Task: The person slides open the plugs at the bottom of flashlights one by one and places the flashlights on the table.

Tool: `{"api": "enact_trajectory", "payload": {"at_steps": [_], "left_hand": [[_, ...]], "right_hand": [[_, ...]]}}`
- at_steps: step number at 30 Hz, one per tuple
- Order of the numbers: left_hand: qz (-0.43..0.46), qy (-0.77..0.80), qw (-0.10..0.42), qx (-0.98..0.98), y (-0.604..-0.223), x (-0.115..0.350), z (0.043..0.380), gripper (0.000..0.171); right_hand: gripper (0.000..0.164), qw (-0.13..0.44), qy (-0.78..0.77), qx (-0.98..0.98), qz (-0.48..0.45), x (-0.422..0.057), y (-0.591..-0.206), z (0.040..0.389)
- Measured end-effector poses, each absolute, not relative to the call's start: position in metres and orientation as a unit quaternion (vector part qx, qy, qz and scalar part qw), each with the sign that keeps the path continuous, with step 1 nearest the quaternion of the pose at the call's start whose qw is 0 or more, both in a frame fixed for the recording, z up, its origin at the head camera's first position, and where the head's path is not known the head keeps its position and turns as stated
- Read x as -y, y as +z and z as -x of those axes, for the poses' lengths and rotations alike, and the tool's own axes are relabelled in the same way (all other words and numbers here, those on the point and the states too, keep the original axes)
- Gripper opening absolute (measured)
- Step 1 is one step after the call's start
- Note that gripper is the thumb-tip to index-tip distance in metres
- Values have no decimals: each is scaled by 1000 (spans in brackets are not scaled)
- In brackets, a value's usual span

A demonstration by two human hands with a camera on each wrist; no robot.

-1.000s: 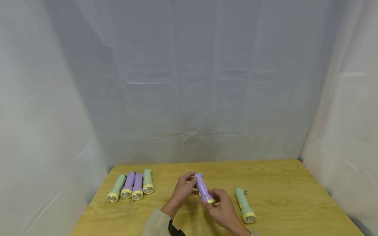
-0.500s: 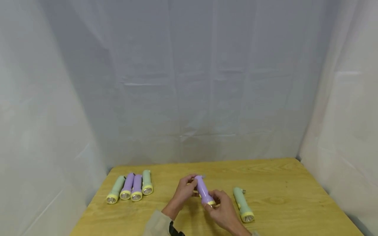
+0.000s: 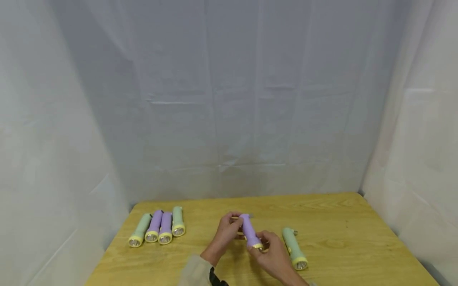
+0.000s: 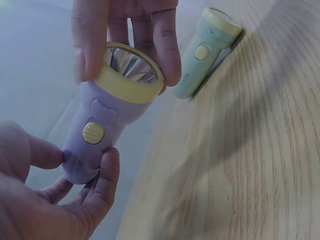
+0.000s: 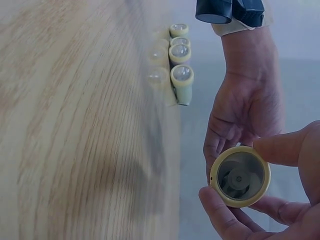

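Between both hands, above the table, is a purple flashlight (image 3: 249,231) with a yellow rim and a yellow switch. My left hand (image 3: 224,235) grips its tail end; in the left wrist view the thumb and fingers of that left hand (image 4: 65,190) curl round the narrow body below the switch. At the lens end my right hand (image 3: 273,256) pinches the yellow rim, as the right wrist view also shows, with its fingers about the lens (image 5: 240,176). A green flashlight (image 3: 295,249) lies just right of my right hand.
On the left of the wooden table (image 3: 343,246), a green flashlight (image 3: 140,230), two purple flashlights (image 3: 165,228) and another green flashlight (image 3: 178,221) lie side by side, lenses toward me. Pale sheeting (image 3: 229,119) hangs behind and at both sides.
Both hands and the purple flashlight have shifted slightly to the right and a little nearer. The view has moved slightly; the flashlights on the table keep their places.
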State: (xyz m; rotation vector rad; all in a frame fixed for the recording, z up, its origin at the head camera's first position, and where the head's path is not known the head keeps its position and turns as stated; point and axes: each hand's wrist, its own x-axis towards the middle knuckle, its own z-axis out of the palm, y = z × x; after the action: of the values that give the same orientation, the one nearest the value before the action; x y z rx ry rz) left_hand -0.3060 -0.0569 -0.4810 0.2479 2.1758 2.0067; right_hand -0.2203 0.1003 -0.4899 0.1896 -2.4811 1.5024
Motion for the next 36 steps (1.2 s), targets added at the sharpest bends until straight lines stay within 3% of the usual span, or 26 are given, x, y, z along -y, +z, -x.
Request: {"api": "enact_trajectory", "payload": {"at_steps": [13,36], "left_hand": [[-83,665,101,-735,-492,46,309,32],[-80,622,100,-773,-506,20,299,25]], "right_hand": [[41,104,506,855,-30,-107,-495,216],[36,65,432,899,36,-128,-504,208]]}}
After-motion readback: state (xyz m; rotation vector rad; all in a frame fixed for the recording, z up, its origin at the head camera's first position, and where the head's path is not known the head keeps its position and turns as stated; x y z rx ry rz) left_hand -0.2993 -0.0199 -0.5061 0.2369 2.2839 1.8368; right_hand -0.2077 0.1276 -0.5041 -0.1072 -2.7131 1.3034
